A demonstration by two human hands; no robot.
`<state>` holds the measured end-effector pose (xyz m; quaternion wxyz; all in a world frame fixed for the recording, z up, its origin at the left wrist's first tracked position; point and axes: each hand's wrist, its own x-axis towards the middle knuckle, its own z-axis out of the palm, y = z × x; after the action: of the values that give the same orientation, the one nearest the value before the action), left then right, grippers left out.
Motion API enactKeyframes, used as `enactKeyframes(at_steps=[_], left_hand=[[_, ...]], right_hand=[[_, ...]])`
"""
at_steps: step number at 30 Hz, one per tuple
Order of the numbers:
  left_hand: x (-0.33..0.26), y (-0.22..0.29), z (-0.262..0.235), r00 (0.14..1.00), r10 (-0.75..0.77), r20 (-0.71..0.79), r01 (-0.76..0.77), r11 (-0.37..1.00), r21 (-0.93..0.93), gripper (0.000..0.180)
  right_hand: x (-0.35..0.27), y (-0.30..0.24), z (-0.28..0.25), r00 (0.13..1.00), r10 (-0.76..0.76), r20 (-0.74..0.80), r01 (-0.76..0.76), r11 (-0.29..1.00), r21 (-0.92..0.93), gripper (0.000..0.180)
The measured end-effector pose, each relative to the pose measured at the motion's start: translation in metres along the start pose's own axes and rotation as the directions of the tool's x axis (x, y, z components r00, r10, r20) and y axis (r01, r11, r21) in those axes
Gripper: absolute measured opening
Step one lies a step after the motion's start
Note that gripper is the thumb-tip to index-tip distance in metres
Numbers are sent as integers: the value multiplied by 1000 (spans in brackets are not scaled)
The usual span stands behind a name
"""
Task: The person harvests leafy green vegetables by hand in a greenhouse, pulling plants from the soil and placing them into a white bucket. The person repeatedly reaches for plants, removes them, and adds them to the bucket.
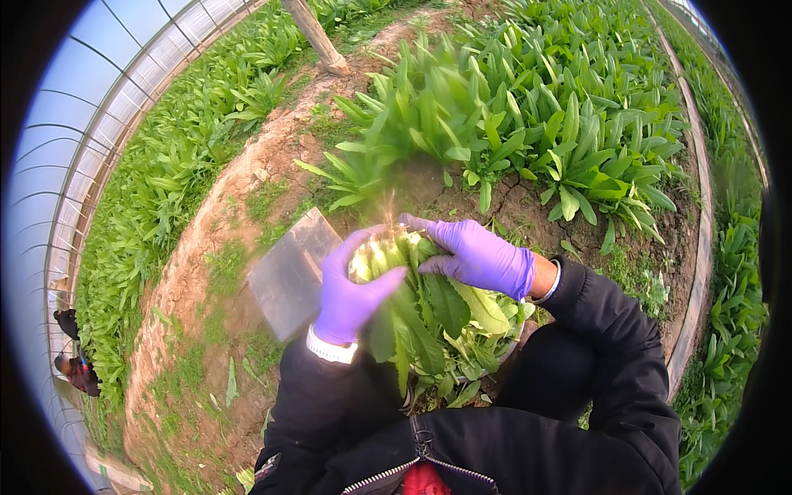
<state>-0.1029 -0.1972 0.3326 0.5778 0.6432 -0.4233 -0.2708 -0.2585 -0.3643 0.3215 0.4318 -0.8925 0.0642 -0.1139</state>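
A bunch of long-leaved green lettuce [421,301] is held up in front of me, its pale cut stem ends toward the far side and its leaves hanging toward my lap. My left hand [351,289], in a purple glove, wraps around the stem end from the left, thumb across the front. From the right, my purple-gloved right hand [483,257] closes on the upper stems and leaves of the same bunch. Thin, blurred brownish strands [389,213] show at the stem ends between my fingertips. Beneath the bunch lie more loose lettuce leaves [474,363].
A flat grey board [293,268] rests on the soil just left of my left hand. Dense growing lettuce [577,107] stands ahead and right. A wooden post [318,37] rises from the dirt path [223,198]. Two people [78,371] are far left by the plastic greenhouse wall [70,140].
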Motion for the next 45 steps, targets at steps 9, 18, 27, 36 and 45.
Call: enactKeyframes(at_steps=[9, 18, 27, 36, 45], left_hand=[[-7, 6, -9, 988, -113, 104, 137, 955, -263, 53], [-17, 14, -33, 990, 98, -100, -124, 944, -306, 53], [-19, 53, -145, 860, 417, -295, -263, 857, 443, 51], [16, -4, -240, 996, -73, -53, 72, 283, 956, 49], [128, -152, -215, 879, -325, 350, -107, 581, 807, 52]], right_hand=[[0, -24, -3, 966, -191, -174, 105, 904, -414, 57], [40, -88, -11, 963, 234, 133, -267, 895, 358, 42], [164, -111, 49, 997, 8, 80, -46, 867, 496, 48], [225, -56, 231, 965, 192, 178, -210, 158, 965, 33], [216, 69, 248, 843, 493, 214, -243, -6, 970, 40]])
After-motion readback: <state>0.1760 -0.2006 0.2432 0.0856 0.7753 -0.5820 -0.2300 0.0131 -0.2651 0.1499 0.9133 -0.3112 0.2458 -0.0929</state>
